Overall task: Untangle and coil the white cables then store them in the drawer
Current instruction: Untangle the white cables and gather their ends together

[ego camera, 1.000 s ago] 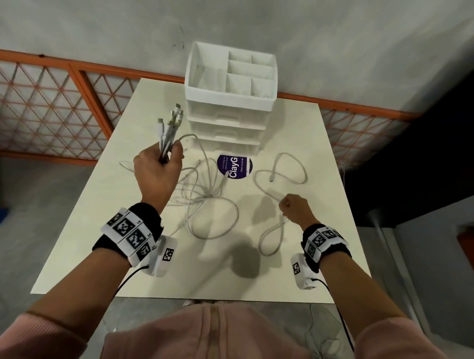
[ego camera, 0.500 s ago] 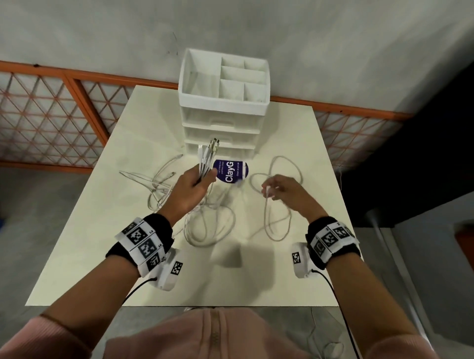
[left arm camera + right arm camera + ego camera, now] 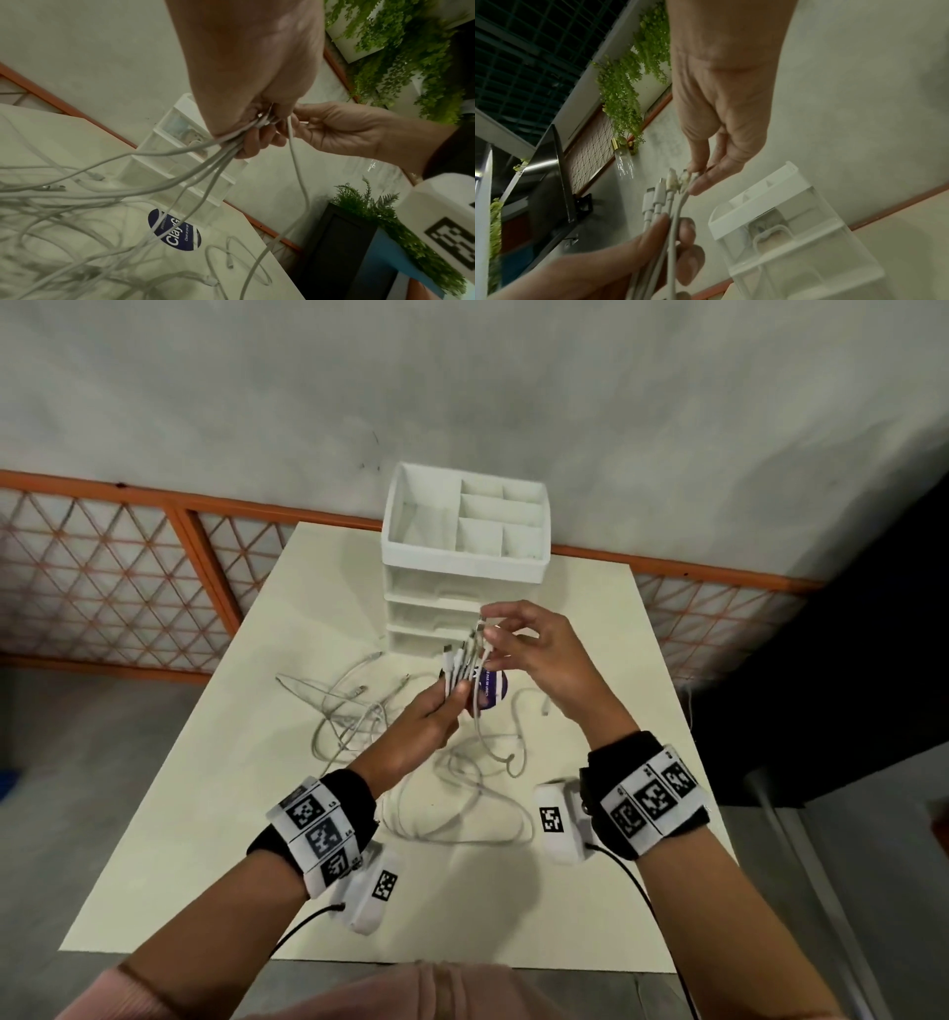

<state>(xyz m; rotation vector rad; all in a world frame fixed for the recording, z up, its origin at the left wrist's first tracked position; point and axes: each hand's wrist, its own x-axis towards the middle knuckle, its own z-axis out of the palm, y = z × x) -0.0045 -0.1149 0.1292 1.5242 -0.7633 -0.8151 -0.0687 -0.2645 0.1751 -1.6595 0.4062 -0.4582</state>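
My left hand [image 3: 452,698] grips a bundle of white cable ends [image 3: 458,666], plugs pointing up, just in front of the white drawer unit [image 3: 462,567]. My right hand [image 3: 487,631] pinches the plug of one more white cable [image 3: 480,629] at the top of that bundle. In the right wrist view thumb and forefinger hold this plug [image 3: 692,176] beside the other plugs [image 3: 658,195]. The cables' lengths hang down into a loose tangle [image 3: 354,711] on the table [image 3: 205,839]. In the left wrist view the single cable [image 3: 295,162] hangs apart from the gripped bunch [image 3: 218,154].
A round purple sticker [image 3: 492,686] lies on the table below the hands. The drawer unit has an open divided tray on top, and its drawers are closed. An orange lattice railing [image 3: 154,588] runs behind the table. A dark cabinet [image 3: 847,660] stands to the right.
My left hand has carried the bundle right, toward the drawers. My right hand has lifted a cable end off the table and brought it up against the bundle.
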